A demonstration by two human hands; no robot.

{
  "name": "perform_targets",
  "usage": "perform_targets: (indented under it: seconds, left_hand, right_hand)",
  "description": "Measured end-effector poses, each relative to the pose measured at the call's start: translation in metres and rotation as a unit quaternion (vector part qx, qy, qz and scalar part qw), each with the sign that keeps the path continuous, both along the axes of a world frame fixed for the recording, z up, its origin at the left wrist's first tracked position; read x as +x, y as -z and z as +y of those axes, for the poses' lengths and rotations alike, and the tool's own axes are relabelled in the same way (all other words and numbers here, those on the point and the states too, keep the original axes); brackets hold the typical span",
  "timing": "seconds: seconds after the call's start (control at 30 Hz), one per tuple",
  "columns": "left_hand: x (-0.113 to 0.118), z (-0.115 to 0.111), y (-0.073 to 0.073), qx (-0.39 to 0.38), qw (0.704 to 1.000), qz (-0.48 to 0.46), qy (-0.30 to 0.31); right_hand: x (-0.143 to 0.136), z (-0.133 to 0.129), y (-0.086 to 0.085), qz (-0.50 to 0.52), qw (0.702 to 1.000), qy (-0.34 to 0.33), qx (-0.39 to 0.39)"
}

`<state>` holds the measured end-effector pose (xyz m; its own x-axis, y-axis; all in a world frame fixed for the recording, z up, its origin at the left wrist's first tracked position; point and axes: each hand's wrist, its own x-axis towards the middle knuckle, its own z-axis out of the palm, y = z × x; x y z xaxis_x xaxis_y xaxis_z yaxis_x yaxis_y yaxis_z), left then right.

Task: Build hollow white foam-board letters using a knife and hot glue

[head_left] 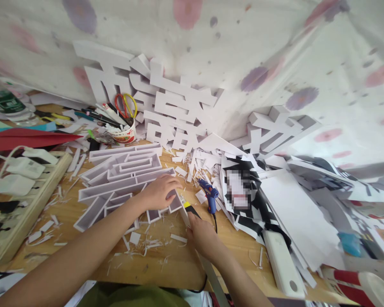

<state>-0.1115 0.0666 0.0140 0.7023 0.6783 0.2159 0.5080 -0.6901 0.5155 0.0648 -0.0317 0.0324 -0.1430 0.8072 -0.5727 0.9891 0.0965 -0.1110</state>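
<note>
Frame [124, 184] of white board, shaped like a written character, lies open side up on the wooden table [166, 260], to the left of the blue glue gun [211, 194], which is my landmark. My left grip [160, 192] rests over the end of the frame nearest the glue gun, fingers and thumb bent; I cannot tell whether they pinch a wall or only steady it. My right grip [200, 236], just below and left of the glue gun, is closed around a long, narrow strip [185, 215] whose upper end meets the frame's corner. A yellow-and-black tool [190, 208] shows beside that hand, between the strip and the glue gun; I cannot tell whether I hold it too.

Thin upright walls already edge most of the frame's strokes, and its hollows are uncovered. The end under my hands looks like the part being worked on, though whether its wall is fixed is unclear. Other characters [176, 106], thick and solid-looking, lean against the curtain [211, 47] beyond the glue gun. Scraps [205, 162] lie heaped behind it, a cup [124, 133] of scissors and pens stands far left, and a white power bank [283, 264] lies to its lower right.
</note>
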Motion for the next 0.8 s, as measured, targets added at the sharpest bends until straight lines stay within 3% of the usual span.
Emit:
perform_targets:
  seconds: [0.27, 0.5, 0.8]
  left_hand:
    - [0.0074, -0.0076, -0.0043, -0.026, 0.997, -0.006, 0.066]
    - [0.0066, -0.0065, -0.0037, -0.039, 0.996, 0.004, 0.084]
    - [0.0049, -0.0030, 0.0003, -0.040, 0.994, 0.008, 0.101]
  right_hand:
    - [0.0000, 0.0004, 0.0002, 0.004, 1.000, -0.001, -0.001]
    - [-0.0013, 0.0001, -0.0015, -0.003, 1.000, 0.004, -0.004]
    - [0.0016, -0.0017, 0.0081, 0.001, 1.000, 0.005, 0.008]
